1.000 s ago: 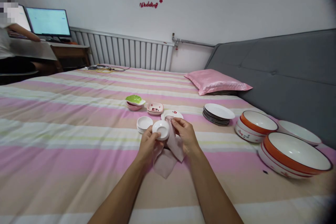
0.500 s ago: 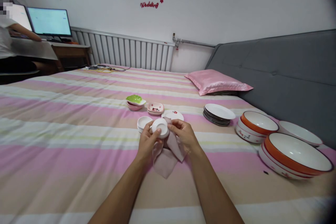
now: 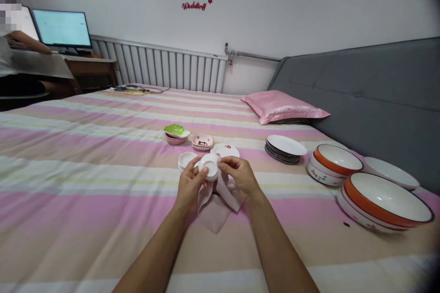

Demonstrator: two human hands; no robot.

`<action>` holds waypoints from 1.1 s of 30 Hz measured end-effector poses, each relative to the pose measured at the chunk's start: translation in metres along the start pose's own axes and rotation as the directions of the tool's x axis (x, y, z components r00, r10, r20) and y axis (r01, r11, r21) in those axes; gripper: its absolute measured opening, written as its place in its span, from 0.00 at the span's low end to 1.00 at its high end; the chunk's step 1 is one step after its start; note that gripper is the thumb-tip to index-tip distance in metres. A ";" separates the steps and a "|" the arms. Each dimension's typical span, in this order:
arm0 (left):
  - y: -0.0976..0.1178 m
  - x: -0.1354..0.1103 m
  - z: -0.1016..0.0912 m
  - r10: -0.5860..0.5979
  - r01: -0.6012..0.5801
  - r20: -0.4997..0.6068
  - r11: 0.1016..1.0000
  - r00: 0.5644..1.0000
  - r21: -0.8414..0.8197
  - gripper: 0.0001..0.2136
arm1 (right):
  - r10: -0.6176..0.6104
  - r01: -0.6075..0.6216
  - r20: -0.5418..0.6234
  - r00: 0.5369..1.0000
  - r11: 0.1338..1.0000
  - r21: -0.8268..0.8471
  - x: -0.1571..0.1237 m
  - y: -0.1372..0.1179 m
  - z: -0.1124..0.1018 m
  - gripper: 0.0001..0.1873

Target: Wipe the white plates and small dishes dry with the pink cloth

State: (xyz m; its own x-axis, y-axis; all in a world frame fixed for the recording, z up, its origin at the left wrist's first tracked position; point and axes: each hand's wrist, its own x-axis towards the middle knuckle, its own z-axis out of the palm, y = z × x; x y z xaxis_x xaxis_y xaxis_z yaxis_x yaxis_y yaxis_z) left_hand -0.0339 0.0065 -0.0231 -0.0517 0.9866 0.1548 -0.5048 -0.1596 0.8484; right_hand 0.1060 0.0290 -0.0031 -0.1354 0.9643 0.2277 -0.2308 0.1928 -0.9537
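My left hand [image 3: 190, 182] grips a small white dish [image 3: 208, 167] by its left side, thumb on the underside, which faces me. At the dish's right rim, my right hand [image 3: 240, 176] pinches a pale pinkish-grey cloth [image 3: 216, 213] that hangs down below both hands. Just behind my left hand stands a short stack of small white dishes [image 3: 186, 160], partly hidden. A white plate with a red mark [image 3: 225, 150] lies beyond my right hand. Farther back are pink rectangular dishes [image 3: 202, 141] and a green leaf-shaped dish [image 3: 176, 130] resting on pink bowls.
Everything lies on a striped bedsheet [image 3: 103, 238]. To the right stand a stack of plates [image 3: 286, 146] and orange-rimmed bowls [image 3: 388, 201]. A pink pillow [image 3: 285, 106] rests near the grey headboard [image 3: 371, 91]. Cables [image 3: 140, 89] lie at the far edge; a person [image 3: 24, 55] sits at a desk.
The right hand's fingers and the cloth have shifted slightly along the dish's right rim. Both hands keep their hold, and the view has moved a little.
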 end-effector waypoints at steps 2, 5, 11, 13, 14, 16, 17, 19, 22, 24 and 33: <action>0.000 0.000 0.000 0.007 -0.007 0.010 1.000 1.000 0.023 0.21 | -0.010 0.010 0.005 1.000 1.000 0.010 0.000 0.000 -0.001 0.10; 0.002 0.000 -0.001 0.018 -0.020 0.018 0.995 1.000 0.097 0.21 | -0.006 0.006 0.041 0.999 1.000 0.004 0.000 0.000 -0.002 0.09; 0.006 0.000 -0.004 0.002 -0.031 0.098 0.954 0.995 0.297 0.20 | 0.049 -0.041 0.137 0.989 0.998 -0.055 -0.002 -0.002 -0.008 0.11; 0.005 -0.001 -0.004 -0.005 -0.040 0.135 0.942 0.991 0.333 0.19 | 0.078 -0.061 0.190 0.979 0.994 -0.092 -0.003 -0.002 -0.011 0.11; 0.004 -0.001 -0.003 -0.007 -0.050 0.157 0.933 0.988 0.358 0.19 | 0.093 -0.070 0.216 0.972 0.991 -0.112 -0.003 -0.001 -0.012 0.11; 0.004 -0.001 -0.003 -0.003 -0.081 0.194 0.903 0.981 0.423 0.19 | 0.119 -0.083 0.252 0.960 0.985 -0.148 -0.004 -0.001 -0.015 0.10; 0.004 -0.002 -0.002 0.004 -0.103 0.215 0.885 0.977 0.454 0.19 | 0.128 -0.087 0.262 0.957 0.983 -0.162 -0.004 -0.001 -0.016 0.10; 0.004 -0.002 -0.002 0.020 -0.139 0.241 0.861 0.970 0.490 0.19 | 0.135 -0.090 0.265 0.955 0.981 -0.174 -0.005 -0.001 -0.016 0.10; 0.004 0.000 -0.002 0.036 -0.132 0.206 0.871 0.978 0.474 0.21 | 0.128 -0.106 0.206 0.970 0.988 -0.115 -0.004 0.000 -0.014 0.09; 0.003 0.002 -0.003 0.050 -0.110 0.149 0.896 0.988 0.430 0.23 | 0.126 -0.126 0.130 0.983 0.992 -0.012 -0.003 0.001 -0.010 0.10; 0.000 -0.002 0.004 -0.057 0.033 0.079 0.958 0.995 0.284 0.13 | 0.180 -0.150 -0.029 0.983 0.891 0.429 0.003 0.009 0.001 0.15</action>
State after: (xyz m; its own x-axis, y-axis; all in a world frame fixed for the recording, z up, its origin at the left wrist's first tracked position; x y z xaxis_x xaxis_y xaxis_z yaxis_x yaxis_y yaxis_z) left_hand -0.0303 0.0044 -0.0211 0.0453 0.9883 0.1453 -0.2402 -0.1304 0.9619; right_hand 0.1027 0.0329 -0.0105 -0.1472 0.9880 0.0468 -0.5986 -0.0513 -0.7994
